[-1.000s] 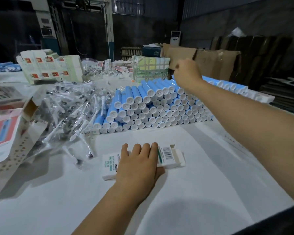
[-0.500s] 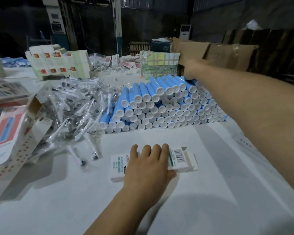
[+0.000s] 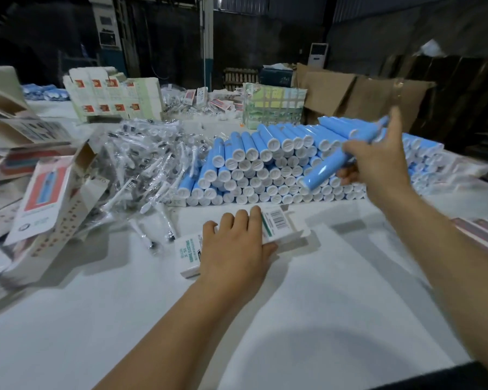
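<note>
My left hand [image 3: 234,249] lies flat with straight fingers on a small white carton [image 3: 282,229] that shows a barcode and green print, on the white table [image 3: 293,319]. My right hand [image 3: 378,161] is lifted above the table and holds a blue tube [image 3: 321,170] with a white end cap, tilted, in front of a big stack of the same blue tubes [image 3: 254,170]. The tube's far end sticks out past my fingers.
A heap of wrapped toothbrush heads [image 3: 141,164] lies left of the stack. Open red-and-white cartons [image 3: 48,198] pile up at the far left. Box stacks [image 3: 110,94] and a green-yellow pack [image 3: 273,108] stand behind; brown cardboard [image 3: 350,94] is at the back right.
My right hand has pulled back from the top of the stack toward me, now carrying one blue tube. My left hand stays on the carton.
</note>
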The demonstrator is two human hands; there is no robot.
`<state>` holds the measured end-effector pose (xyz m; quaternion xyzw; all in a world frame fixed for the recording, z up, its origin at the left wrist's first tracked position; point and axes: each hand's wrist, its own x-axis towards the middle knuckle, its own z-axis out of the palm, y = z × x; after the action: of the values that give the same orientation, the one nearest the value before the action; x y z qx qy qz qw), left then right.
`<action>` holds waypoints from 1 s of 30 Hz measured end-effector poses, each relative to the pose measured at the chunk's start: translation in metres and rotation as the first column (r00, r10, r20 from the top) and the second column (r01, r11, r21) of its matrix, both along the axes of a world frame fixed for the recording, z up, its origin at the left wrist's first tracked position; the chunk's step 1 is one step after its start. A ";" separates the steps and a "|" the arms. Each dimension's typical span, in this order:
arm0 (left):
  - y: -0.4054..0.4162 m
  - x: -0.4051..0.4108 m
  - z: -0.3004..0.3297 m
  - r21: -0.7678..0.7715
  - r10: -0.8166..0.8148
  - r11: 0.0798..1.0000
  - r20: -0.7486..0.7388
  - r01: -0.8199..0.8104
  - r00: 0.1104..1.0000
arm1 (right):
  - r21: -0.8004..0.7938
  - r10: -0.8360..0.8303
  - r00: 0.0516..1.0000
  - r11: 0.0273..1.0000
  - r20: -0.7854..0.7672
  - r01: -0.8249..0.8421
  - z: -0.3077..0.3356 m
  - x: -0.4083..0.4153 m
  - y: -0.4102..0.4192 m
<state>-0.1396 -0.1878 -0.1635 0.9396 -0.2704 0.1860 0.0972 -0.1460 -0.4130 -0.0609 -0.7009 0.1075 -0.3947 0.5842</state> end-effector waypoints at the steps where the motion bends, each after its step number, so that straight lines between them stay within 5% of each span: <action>1: 0.001 0.000 0.001 -0.007 0.016 1.000 -0.008 -0.016 1.000 | 0.088 -0.004 1.000 0.996 -0.007 0.004 -0.020 -0.008 0.005; 7: 0.006 -0.001 0.004 0.013 0.059 0.998 -0.027 -0.059 0.998 | 0.337 -0.003 0.999 0.941 -0.052 0.020 -0.081 -0.019 0.035; 13: 0.006 -0.004 0.007 -0.022 0.037 0.999 -0.032 -0.038 0.999 | 0.206 0.114 0.981 0.975 -0.157 -0.080 -0.099 -0.025 0.063; 18: 0.009 -0.005 0.006 -0.014 0.015 1.000 -0.053 -0.016 0.999 | 0.164 0.051 0.991 0.986 -0.121 -0.030 -0.086 -0.027 0.064; 22: 0.009 -0.009 0.004 0.040 -0.007 0.999 -0.019 0.008 1.000 | -0.049 0.103 0.989 0.993 -0.102 -0.109 -0.059 -0.016 0.080; 26: 0.007 -0.010 0.000 0.072 -0.021 0.997 -0.029 0.023 0.999 | -0.440 0.297 0.925 0.816 -0.238 -0.375 -0.034 0.010 0.134; 30: 0.007 -0.006 -0.001 0.167 -0.069 0.983 -0.080 0.081 0.994 | -0.617 0.232 0.830 0.575 -0.508 -0.538 -0.036 0.059 0.197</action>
<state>-0.1452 -0.1804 -0.1649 0.9398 -0.3168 0.1239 0.0337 -0.0871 -0.2163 -0.0972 -0.9423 -0.1113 -0.1233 0.2906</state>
